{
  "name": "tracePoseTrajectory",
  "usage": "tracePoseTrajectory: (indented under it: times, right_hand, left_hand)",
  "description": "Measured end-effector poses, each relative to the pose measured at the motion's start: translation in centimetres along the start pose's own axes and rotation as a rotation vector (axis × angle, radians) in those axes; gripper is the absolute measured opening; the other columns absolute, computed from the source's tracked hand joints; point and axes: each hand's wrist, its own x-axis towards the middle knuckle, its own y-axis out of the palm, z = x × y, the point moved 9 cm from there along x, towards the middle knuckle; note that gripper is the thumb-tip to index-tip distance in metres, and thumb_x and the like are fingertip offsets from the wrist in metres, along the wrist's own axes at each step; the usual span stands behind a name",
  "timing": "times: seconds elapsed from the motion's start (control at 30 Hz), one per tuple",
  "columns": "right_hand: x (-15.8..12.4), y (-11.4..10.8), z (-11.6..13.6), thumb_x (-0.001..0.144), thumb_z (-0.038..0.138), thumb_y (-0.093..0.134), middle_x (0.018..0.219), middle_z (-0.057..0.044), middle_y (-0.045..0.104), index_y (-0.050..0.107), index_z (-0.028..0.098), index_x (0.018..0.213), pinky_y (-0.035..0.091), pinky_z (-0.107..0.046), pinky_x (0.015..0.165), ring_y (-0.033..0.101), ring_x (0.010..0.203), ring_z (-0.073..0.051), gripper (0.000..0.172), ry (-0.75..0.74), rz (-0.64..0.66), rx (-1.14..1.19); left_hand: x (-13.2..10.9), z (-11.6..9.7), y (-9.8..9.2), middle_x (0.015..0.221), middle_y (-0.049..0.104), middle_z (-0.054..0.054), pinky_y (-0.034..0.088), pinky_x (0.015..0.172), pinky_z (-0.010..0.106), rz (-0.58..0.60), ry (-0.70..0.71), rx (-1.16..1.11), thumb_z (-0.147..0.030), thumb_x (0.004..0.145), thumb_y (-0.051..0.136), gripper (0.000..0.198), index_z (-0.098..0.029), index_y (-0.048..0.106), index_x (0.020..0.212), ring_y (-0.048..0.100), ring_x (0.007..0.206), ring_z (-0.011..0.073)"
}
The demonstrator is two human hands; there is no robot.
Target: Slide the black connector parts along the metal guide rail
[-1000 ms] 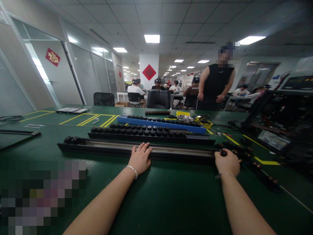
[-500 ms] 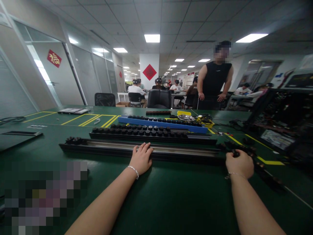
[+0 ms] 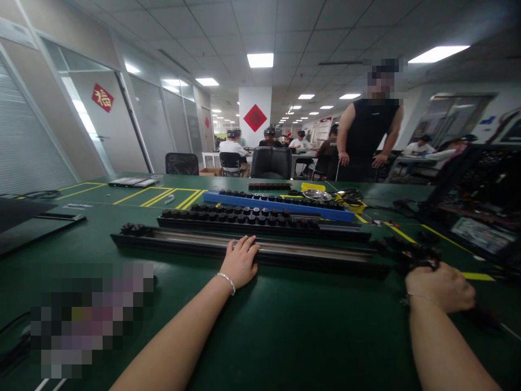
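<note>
My left hand (image 3: pixel 241 264) rests with fingers spread on the near edge of a long black rail (image 3: pixel 325 263). A pale metal strip runs along inside this rail, and a few small black wheels (image 3: pixel 134 228) sit at its left end. Off the rail's right end, my right hand (image 3: pixel 442 287) is closed beside a heap of small black parts (image 3: pixel 411 252). Its curled fingers face away, so what they hold is hidden. Behind lies a second black rail (image 3: pixel 345 232), carrying rows of round black wheels (image 3: pixel 252 219).
A blue rail (image 3: pixel 280 207) with black parts lies farther back, near a metal dish (image 3: pixel 317 194) and a yellow tray (image 3: pixel 313 187). A large black open-framed unit (image 3: pixel 476 201) stands at right. A person in black (image 3: pixel 370 130) stands beyond the green table (image 3: pixel 309 336).
My right hand has moved right, away from the rail's end to the heap of black parts. The left hand stays on the rail. The whole view has shifted slightly.
</note>
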Motion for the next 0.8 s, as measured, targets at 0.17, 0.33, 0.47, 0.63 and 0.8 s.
tracePoseTrajectory:
  times: [0.17,0.33,0.47,0.63,0.8]
  right_hand:
    - [-2.0,-1.9,5.8,0.078,0.028,0.039,0.127,-0.021,0.047,0.050,0.005,0.122,0.031,-0.052,0.097,0.040,0.119,-0.036,0.051,-0.312,-0.145,0.091]
    - [-5.3,2.2,11.5,0.081,0.032,0.034,0.125,-0.010,0.054,0.061,0.014,0.112,0.034,-0.041,0.099,0.043,0.119,-0.026,0.044,-0.676,0.149,-0.008]
    - [-5.9,4.9,11.1,0.080,0.029,0.034,0.112,-0.003,0.064,0.068,0.022,0.098,0.039,-0.040,0.096,0.053,0.109,-0.023,0.039,-0.653,0.371,-0.069]
    - [-5.7,4.6,11.1,0.079,0.028,0.034,0.111,-0.003,0.064,0.068,0.022,0.099,0.042,-0.041,0.092,0.054,0.108,-0.024,0.040,-0.637,0.405,-0.099]
    - [-5.9,4.3,11.5,0.079,0.029,0.033,0.112,-0.003,0.064,0.068,0.023,0.100,0.043,-0.041,0.089,0.053,0.108,-0.024,0.041,-0.627,0.425,-0.120]
  left_hand:
    - [0.0,0.3,0.0,0.137,0.045,0.003,0.026,0.104,0.047,-0.008,-0.008,-0.055,-0.032,0.076,0.052,0.042,-0.027,0.050,0.118,0.036,0.127,0.0240]
    - [1.0,3.5,-1.3,0.131,0.051,0.003,0.032,0.103,0.042,-0.064,-0.160,-0.133,-0.037,0.080,0.048,0.039,-0.025,0.051,0.117,0.035,0.128,0.0226]
    - [1.6,9.3,-3.1,0.132,0.049,0.006,0.033,0.102,0.043,-0.099,-0.410,-0.076,-0.039,0.079,0.047,0.041,-0.023,0.053,0.116,0.034,0.128,0.0247]
    - [0.3,19.1,-5.6,0.143,0.032,0.012,0.026,0.100,0.054,-0.040,-0.693,0.153,-0.042,0.076,0.045,0.053,-0.019,0.048,0.124,0.022,0.133,0.0323]
    - [-4.0,30.3,-7.4,0.146,0.024,0.016,0.027,0.097,0.053,0.209,-0.901,0.312,-0.045,0.077,0.043,0.064,-0.014,0.035,0.132,0.022,0.130,0.0345]
